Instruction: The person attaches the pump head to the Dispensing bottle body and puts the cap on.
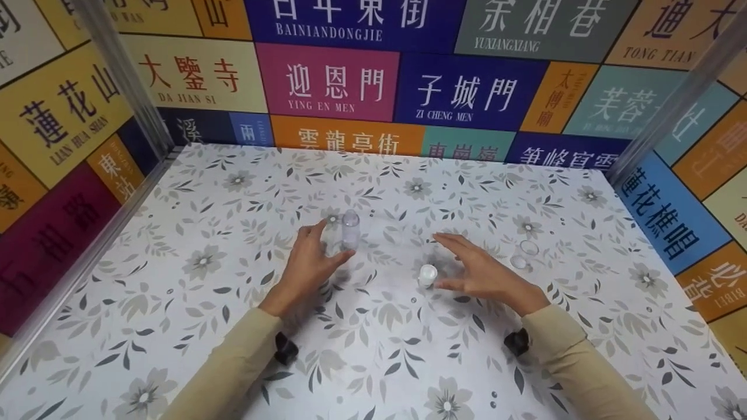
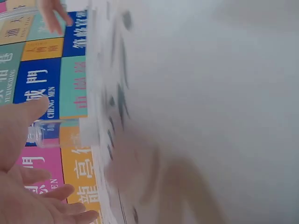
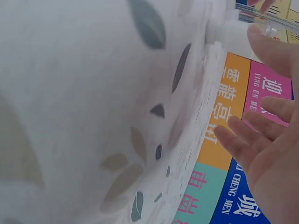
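A small clear bottle (image 1: 350, 230) stands on the flowered tabletop. My left hand (image 1: 309, 262) is beside it on the left, fingers spread, the thumb tip right at its base in the head view. In the left wrist view the bottle (image 2: 58, 133) shows in profile between thumb and fingers, with no fingers curled round it. A small white cylindrical piece, like a cap (image 1: 428, 275), sits right of the middle. My right hand (image 1: 484, 271) is just right of it with fingers apart, its thumb tip close to the white piece (image 3: 236, 37) in the right wrist view. Neither hand grips anything.
Two small clear round pieces lie behind and right of my right hand: a ring-like one (image 1: 529, 248) and another round piece (image 1: 519, 262). A patterned white tablecloth (image 1: 385, 361) covers the table. Colourful lettered panels (image 1: 332, 81) rise along its back and sides.
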